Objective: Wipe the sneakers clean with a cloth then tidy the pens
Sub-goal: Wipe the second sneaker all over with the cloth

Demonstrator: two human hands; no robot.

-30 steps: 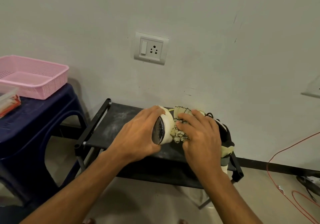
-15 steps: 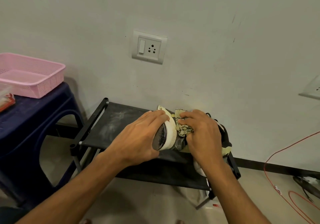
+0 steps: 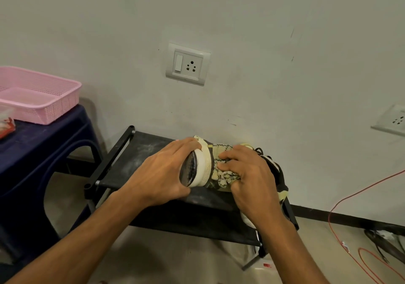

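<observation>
On the black metal rack (image 3: pixel 131 163), the left hand (image 3: pixel 162 174) curls round the sole end of 1 white-soled dark sneaker (image 3: pixel 200 165), tipped sideways. The right hand (image 3: pixel 252 178) bunches a soft yellowish patterned cloth (image 3: pixel 223 177) against its upper. It looks light and firm-soled; the sole seems the best grip.

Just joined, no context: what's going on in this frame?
A person is wiping a sneaker at a low black rack. The left hand grips its sole end, sole turned sideways; the right hand presses a bunched cloth against the upper. The pens step is not yet begun.
</observation>
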